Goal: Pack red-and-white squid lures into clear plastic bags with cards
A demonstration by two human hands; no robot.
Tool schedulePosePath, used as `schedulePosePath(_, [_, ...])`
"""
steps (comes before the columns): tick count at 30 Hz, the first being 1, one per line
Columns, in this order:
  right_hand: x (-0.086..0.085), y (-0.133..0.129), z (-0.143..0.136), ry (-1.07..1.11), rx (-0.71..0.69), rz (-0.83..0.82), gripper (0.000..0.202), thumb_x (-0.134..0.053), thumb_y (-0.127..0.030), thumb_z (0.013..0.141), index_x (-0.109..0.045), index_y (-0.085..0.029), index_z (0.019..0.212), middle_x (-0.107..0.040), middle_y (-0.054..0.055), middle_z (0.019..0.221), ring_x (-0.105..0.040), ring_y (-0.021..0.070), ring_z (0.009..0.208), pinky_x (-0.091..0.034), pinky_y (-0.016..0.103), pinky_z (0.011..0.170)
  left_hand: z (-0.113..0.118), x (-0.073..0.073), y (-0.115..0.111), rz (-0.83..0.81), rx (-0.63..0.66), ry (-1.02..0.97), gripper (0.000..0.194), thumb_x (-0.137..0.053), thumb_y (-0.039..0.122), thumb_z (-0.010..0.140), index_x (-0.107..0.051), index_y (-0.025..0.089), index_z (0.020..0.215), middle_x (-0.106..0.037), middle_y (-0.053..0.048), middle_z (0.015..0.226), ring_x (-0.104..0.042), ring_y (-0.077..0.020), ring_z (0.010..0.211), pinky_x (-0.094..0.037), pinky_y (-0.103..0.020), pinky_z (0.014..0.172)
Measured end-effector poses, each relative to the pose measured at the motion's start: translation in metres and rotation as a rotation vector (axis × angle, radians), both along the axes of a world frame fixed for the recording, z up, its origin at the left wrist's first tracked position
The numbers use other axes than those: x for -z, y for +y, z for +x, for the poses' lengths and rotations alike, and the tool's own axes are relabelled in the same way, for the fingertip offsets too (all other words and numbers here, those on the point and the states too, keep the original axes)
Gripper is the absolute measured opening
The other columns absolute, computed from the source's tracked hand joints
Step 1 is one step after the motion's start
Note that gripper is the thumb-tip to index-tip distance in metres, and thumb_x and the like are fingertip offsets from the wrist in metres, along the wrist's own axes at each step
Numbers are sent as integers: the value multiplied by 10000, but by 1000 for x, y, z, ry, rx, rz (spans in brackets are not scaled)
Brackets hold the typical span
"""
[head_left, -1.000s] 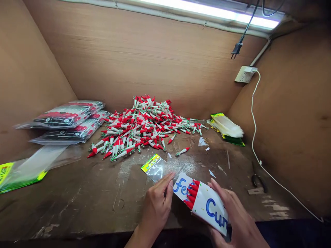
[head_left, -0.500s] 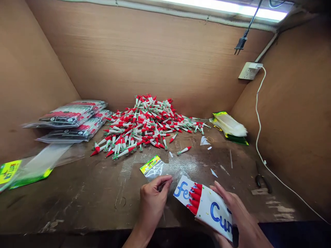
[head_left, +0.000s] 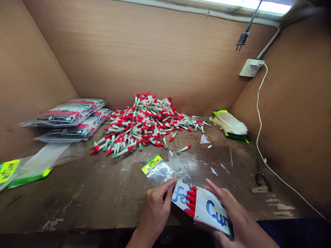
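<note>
Now the left hand (head_left: pixel 158 202), perhaps pinching the clear bag (head_left: pixel 160 173), is drawing nearer the lettered holder (head_left: pixel 203 208) the right hand (head_left: pixel 234 215) is gripping, leaving bag and holder nearly meeting.

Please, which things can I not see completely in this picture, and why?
In the head view:
- Whatever is below the red tips: hidden by the white lettered holder.
- The end of its blue word: covered by the right hand.
- Yellow-green packets: cut off by the left edge.
</note>
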State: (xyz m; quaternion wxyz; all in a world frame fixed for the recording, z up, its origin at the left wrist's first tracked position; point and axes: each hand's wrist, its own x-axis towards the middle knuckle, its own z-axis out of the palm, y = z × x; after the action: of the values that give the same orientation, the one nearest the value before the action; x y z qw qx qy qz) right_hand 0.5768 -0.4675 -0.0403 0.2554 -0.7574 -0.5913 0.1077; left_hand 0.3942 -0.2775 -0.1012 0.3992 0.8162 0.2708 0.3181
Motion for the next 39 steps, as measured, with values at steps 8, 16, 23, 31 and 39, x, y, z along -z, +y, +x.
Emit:
schedulePosePath(8, [3,-5,9,-17,4,-18,944,-606,-206,782,-150,-287,1605,-526,120,1459,-564,313,1281,-491,435,1044,-5,1,-5,202,75,59,368,-483,170,1002,-638,273,1319,-709,-6,1283,-673,-199,1186,-481,-385,1116])
schedulePosePath(16, [4,2,7,-46,7,23,894,-578,-173,825,-139,-298,1593,-534,134,1408,-581,305,1233,-513,462,1008,-4,4,-14,483,167,200,473,-461,108,970,-541,214,1425,-507,-70,1514,-488,-245,1394,-465,-462,1136])
schedulePosePath(23, [27,13,-3,-25,13,93,911,-568,-154,816,-110,-265,1595,-485,153,1414,-515,328,1267,-478,525,1038,-4,13,-22,550,166,277,600,-443,93,959,-371,195,1546,-392,-81,1588,-363,-257,1471,-446,-481,1150])
schedulePosePath(31, [38,24,-13,-36,-5,79,905,-551,-122,809,-123,-255,1594,-431,145,1475,-455,327,1334,-442,517,1079,-1,14,-24,505,181,260,646,-429,98,968,-282,214,1587,-369,-67,1601,-355,-253,1474,-376,-488,1193])
schedulePosePath(39, [43,32,-17,-52,-37,16,949,-545,-114,783,-94,-272,1602,-226,108,1640,-240,320,1506,-324,540,1185,-1,10,-27,540,180,263,659,-446,94,950,-306,223,1581,-364,-69,1602,-328,-290,1483,-370,-521,1189])
